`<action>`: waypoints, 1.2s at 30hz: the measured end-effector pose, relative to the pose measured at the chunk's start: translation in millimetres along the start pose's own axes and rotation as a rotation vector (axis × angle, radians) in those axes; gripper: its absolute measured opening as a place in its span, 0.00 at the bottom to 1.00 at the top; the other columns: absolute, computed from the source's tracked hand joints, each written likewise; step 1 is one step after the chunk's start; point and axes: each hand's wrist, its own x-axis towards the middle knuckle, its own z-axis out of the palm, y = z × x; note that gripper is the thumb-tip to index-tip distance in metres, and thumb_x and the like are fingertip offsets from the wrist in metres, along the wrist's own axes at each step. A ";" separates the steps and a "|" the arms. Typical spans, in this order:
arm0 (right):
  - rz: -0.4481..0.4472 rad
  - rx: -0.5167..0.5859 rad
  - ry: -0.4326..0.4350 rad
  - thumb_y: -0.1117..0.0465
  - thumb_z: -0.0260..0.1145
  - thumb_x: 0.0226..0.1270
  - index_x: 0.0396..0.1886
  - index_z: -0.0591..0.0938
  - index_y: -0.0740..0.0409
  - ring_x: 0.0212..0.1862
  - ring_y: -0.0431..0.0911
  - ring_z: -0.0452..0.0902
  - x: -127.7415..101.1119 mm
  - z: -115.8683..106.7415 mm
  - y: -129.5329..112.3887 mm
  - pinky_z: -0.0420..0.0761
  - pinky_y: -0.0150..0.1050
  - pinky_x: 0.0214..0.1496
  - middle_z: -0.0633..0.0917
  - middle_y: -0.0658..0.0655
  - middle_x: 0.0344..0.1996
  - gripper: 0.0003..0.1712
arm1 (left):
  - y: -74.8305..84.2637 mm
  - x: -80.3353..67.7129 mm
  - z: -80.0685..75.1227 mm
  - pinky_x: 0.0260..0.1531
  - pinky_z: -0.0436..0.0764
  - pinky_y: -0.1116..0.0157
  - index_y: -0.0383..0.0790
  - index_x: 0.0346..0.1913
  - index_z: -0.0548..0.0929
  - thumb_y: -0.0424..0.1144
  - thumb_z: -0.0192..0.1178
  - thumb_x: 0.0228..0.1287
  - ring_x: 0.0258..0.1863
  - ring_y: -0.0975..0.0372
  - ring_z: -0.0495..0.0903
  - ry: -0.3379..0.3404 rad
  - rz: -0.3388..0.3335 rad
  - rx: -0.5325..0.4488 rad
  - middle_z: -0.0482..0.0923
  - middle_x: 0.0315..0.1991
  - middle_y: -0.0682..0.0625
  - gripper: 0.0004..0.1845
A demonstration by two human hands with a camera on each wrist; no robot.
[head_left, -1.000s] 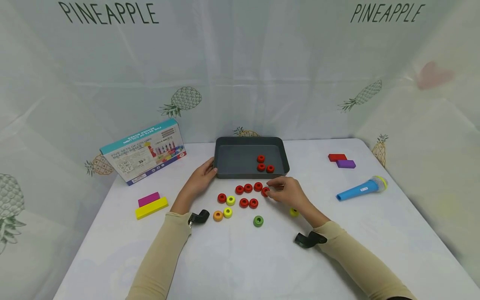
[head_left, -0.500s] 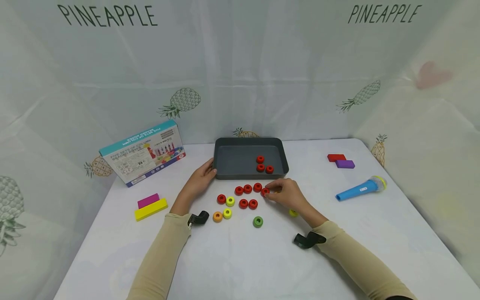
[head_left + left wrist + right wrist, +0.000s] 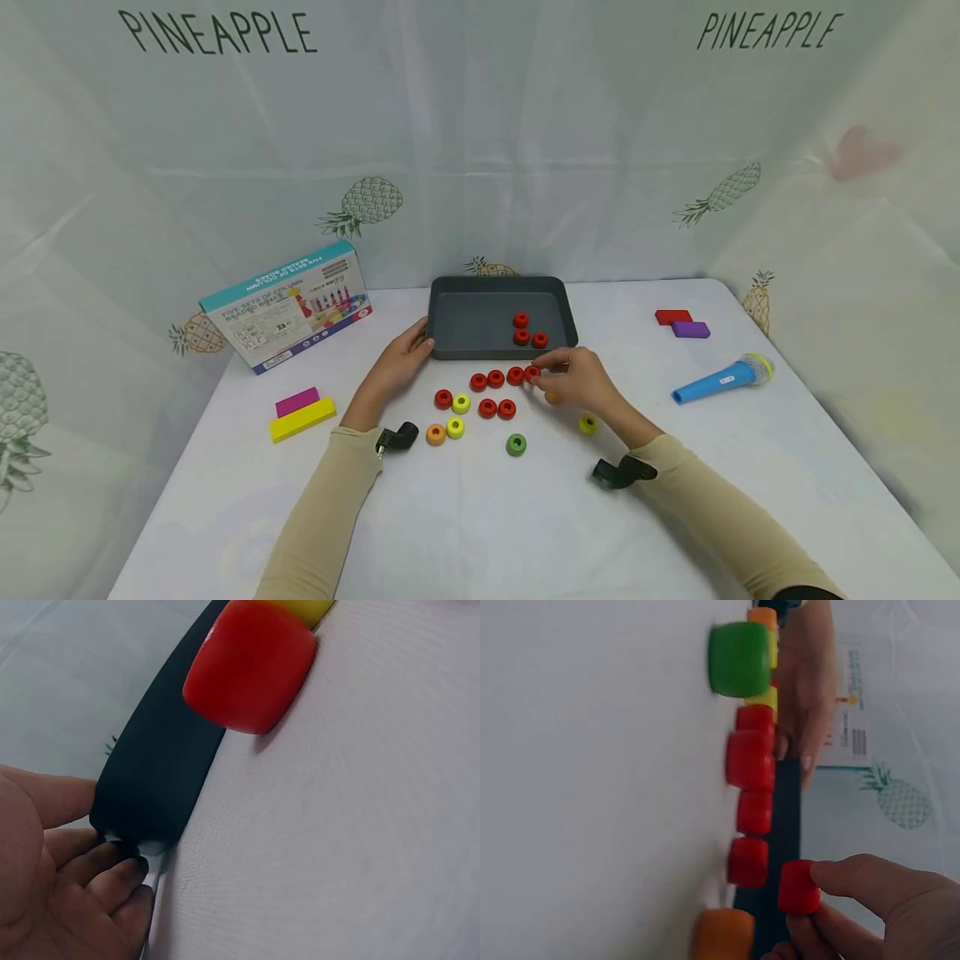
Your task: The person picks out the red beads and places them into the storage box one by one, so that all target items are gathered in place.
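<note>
My right hand [image 3: 581, 379] pinches a red bead [image 3: 799, 887] between thumb and fingers, just off the front right corner of a dark grey tray [image 3: 468, 321]. In the right wrist view the bead stands apart from the white tabletop. My left hand [image 3: 397, 362] grips the tray's left front corner, thumb on one side and fingers curled on the other in the left wrist view. Inside the tray lie three red beads [image 3: 521, 337]. A row of red beads [image 3: 496, 378] sits before it, and an orange bead [image 3: 552, 397] lies beneath my right hand.
Nearer me are yellow beads [image 3: 455, 427], another orange bead [image 3: 436, 434] and a green bead [image 3: 516, 444]. A cardboard box [image 3: 288, 308] leans at back left, with yellow [image 3: 303, 419] and magenta blocks [image 3: 297, 402] before it. Rightward lie a blue toy microphone [image 3: 720, 379] and a purple block [image 3: 691, 330].
The right hand has lifted the red bead and shifted it slightly toward the tray, uncovering the orange bead below. The left hand has stayed at the tray corner.
</note>
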 end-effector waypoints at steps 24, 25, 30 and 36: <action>0.118 0.003 0.080 0.57 0.72 0.66 0.54 0.87 0.58 0.53 0.54 0.83 78.0 -32.1 3.4 0.86 0.46 0.52 0.87 0.61 0.52 0.19 | 1.1 0.9 2.6 0.79 0.60 0.52 0.55 0.82 0.53 0.50 0.49 0.80 0.79 0.55 0.59 -0.008 -0.006 -0.005 0.53 0.82 0.51 0.33; 0.124 0.002 0.081 0.57 0.72 0.66 0.55 0.87 0.58 0.53 0.54 0.83 80.0 -31.0 5.1 0.86 0.46 0.53 0.87 0.61 0.52 0.19 | 0.9 0.9 3.0 0.79 0.59 0.52 0.55 0.82 0.53 0.50 0.48 0.80 0.79 0.55 0.59 -0.008 -0.004 -0.004 0.53 0.82 0.52 0.32; 0.124 -0.011 0.086 0.57 0.72 0.66 0.55 0.86 0.59 0.53 0.55 0.83 86.3 -26.5 11.8 0.86 0.47 0.52 0.87 0.62 0.52 0.19 | 0.3 1.0 2.8 0.79 0.59 0.52 0.58 0.81 0.53 0.51 0.48 0.80 0.80 0.56 0.58 -0.002 -0.016 0.011 0.53 0.82 0.53 0.32; 0.097 -0.065 0.103 0.58 0.71 0.67 0.54 0.86 0.62 0.51 0.55 0.83 93.2 -20.8 14.4 0.86 0.48 0.51 0.87 0.64 0.50 0.19 | -0.3 2.3 0.2 0.78 0.59 0.52 0.57 0.82 0.52 0.51 0.48 0.80 0.79 0.55 0.58 0.005 -0.017 0.023 0.53 0.82 0.52 0.33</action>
